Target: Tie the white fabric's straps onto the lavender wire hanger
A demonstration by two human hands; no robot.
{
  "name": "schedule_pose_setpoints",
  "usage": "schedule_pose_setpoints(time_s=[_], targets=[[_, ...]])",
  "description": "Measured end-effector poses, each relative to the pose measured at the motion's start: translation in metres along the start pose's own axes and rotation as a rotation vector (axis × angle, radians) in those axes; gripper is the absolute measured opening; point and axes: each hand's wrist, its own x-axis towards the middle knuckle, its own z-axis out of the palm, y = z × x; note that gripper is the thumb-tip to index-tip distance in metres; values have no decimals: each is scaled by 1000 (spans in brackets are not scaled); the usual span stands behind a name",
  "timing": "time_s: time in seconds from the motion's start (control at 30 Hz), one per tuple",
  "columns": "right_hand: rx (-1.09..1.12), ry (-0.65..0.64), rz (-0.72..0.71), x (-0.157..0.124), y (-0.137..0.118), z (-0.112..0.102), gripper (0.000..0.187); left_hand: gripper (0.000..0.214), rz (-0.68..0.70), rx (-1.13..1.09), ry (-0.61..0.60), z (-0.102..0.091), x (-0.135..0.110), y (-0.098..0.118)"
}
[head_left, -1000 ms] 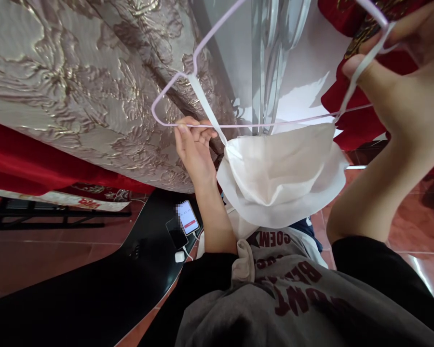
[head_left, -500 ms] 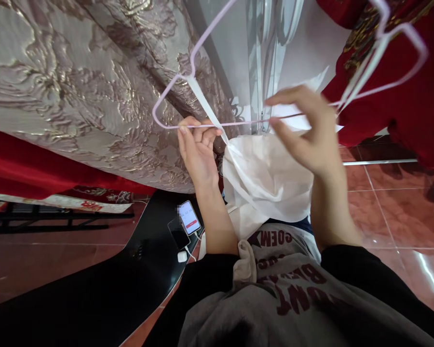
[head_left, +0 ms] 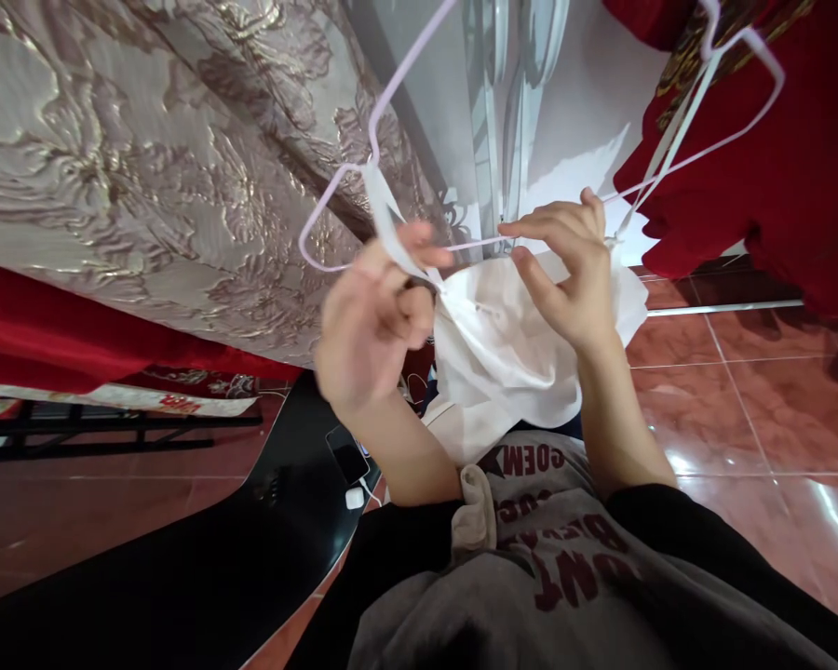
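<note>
A thin pale pink wire hanger [head_left: 363, 154] hangs in front of me with a white strappy garment [head_left: 509, 363] draped from it. My left hand [head_left: 370, 316] is blurred and closed in a pinch on the garment's left strap [head_left: 384, 219] just below the hanger's left shoulder. My right hand [head_left: 565, 279] is at the hanger's lower bar, fingers curled on the garment's upper edge near the right strap [head_left: 660, 154].
A beige and gold embossed curtain [head_left: 146, 167] fills the upper left and red cloth [head_left: 761, 158] the upper right. A black glossy table [head_left: 182, 558] at lower left bears a phone [head_left: 345, 456] and a white charger. The floor is red tile [head_left: 754, 391].
My left hand let go of the hanger's lower bar, rose toward me and pinched the left strap. My right hand came down from the right strap to the garment's top edge.
</note>
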Motion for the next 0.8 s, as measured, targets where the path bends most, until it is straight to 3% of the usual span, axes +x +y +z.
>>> schedule_pose_setpoints(time_s=[0.1,0.2,0.3,0.43,0.53,0.6,0.7,0.73,0.8], targets=[[6,4,-11,-1,0,-1,28,73,188,-139,226,-2,12,14],[-22,-8,-8,-5,3,0,29,47,344,-133,483,-6,17,12],[-44,-15,-2,-9,5,1,31,24,288,-27,621,-12,13,-2],[-38,-12,-44,-10,-4,3,33,31,97,52,426,-13,9,-21],[-11,11,-74,-9,-6,3,33,36,190,14,364,-4,12,-31],[48,190,-82,-7,3,0,37,36,251,-3,383,2,14,-35],[154,577,-36,-2,26,-14,52,38,262,38,377,6,15,-38],[196,616,21,1,32,-20,54,39,261,51,374,6,15,-39],[296,534,168,8,38,-33,47,40,261,60,373,5,15,-40]])
